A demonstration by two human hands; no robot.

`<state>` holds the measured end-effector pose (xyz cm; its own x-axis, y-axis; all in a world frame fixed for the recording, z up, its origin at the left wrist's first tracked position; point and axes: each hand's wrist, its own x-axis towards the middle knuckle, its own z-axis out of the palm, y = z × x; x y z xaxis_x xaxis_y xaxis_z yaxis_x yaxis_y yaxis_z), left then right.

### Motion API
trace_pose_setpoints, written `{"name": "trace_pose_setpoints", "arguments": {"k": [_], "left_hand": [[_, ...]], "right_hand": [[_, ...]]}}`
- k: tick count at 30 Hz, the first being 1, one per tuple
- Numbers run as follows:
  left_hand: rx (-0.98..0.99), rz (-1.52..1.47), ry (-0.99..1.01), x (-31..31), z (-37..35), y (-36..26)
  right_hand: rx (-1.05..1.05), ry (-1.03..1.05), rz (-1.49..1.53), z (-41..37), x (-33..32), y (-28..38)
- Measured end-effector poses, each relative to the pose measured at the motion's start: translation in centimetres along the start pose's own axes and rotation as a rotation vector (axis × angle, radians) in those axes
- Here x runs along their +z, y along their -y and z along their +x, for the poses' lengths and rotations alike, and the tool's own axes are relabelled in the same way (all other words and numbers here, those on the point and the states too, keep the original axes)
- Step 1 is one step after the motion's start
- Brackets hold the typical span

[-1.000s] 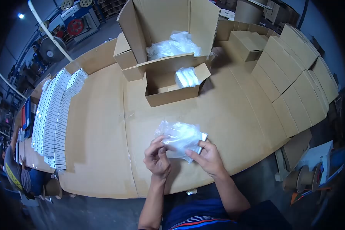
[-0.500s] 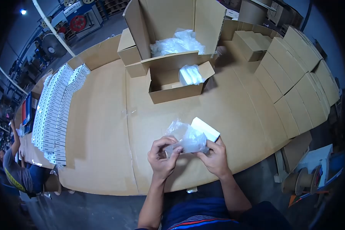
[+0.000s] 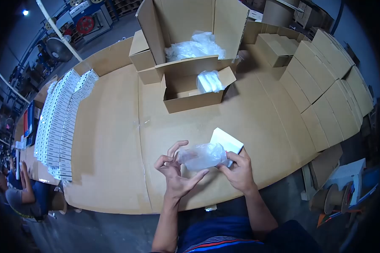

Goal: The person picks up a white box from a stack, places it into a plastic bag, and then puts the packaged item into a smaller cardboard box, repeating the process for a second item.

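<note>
A clear plastic bag [image 3: 202, 157] is stretched sideways above the cardboard-covered table. My right hand [image 3: 238, 170] pinches the bag's right end and also grips a small white box [image 3: 226, 141] just behind it. Thumb and fingers spread wide, my left hand [image 3: 173, 170] is at the bag's left end, with the bag between its thumb and forefinger. Beyond my hands stands an open cardboard box [image 3: 192, 103], with bag-wrapped white boxes [image 3: 210, 82] inside at its right end.
Small white boxes [image 3: 59, 122] are stacked in long rows on the left. Behind the open box, a larger carton [image 3: 230, 29] holds a heap of plastic bags [image 3: 194, 45]. Closed brown cartons [image 3: 325, 92] are piled at right. A person [image 3: 23, 194] sits at far left.
My left hand has let go of the bag's edge and its fingers have spread apart. The bag is now more opened out. The person at far left has lowered an arm.
</note>
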<state>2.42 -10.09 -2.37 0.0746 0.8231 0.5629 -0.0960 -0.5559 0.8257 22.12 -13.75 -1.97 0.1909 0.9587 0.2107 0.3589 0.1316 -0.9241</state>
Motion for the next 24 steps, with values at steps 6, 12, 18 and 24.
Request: {"name": "trace_pose_setpoints", "arguments": {"k": [6,12,18,24], "left_hand": [[-0.144,0.2,0.211,-1.5,0.1,-0.4],[-0.429,0.321,0.111,-0.7,0.2,-3.2],[-0.698,-0.054,0.103,-1.2,-1.3,-2.7],[-0.451,0.117,0.021,-0.4,-0.5,-2.6]], "right_hand": [[-0.109,0.026,-0.136,-0.1,-0.6,1.6],[-0.099,-0.069,-0.196,-0.9,0.0,1.3],[-0.108,-0.121,-0.237,-1.7,0.6,1.2],[-0.144,0.015,-0.261,-1.9,0.4,1.9]]}}
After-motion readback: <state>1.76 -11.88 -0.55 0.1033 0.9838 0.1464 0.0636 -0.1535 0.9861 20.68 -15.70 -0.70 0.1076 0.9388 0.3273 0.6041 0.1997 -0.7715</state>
